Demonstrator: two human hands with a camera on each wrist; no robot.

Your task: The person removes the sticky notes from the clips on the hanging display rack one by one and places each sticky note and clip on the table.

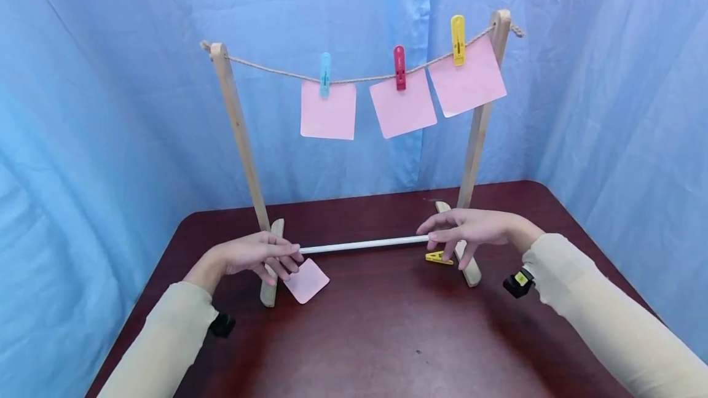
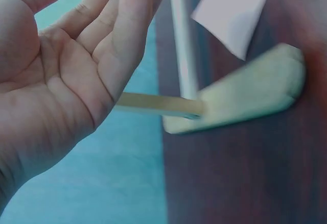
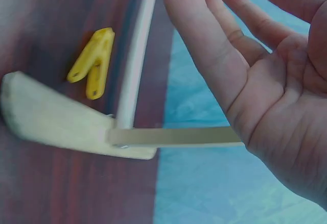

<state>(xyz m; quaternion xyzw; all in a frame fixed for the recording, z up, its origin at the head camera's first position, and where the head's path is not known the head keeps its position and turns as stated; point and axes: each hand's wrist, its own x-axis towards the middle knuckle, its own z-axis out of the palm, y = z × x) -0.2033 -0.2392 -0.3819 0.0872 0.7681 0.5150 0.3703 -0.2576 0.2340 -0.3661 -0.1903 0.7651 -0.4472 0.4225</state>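
Note:
My left hand (image 1: 270, 253) hovers over the left foot (image 2: 255, 89) of a wooden stand, fingers loosely bent and nothing in them. Beside it a pink paper square (image 1: 307, 281) lies on the table, its corner hidden behind the fingers. My right hand (image 1: 470, 231) hangs likewise over the right foot (image 3: 61, 117), its palm bare in the right wrist view. A yellow clothespin (image 3: 94, 63) lies on the table near that hand. Between the hands runs a white rod (image 1: 365, 244) joining the two feet; neither wrist view shows fingers closed round it.
A rope (image 1: 271, 70) sags between the left post (image 1: 239, 128) and right post (image 1: 474, 146). Blue (image 1: 325, 72), red (image 1: 399, 66) and yellow (image 1: 458, 39) clothespins hold pink papers (image 1: 329, 115) on it. Blue curtains (image 1: 110, 78) surround the dark red table (image 1: 359, 336).

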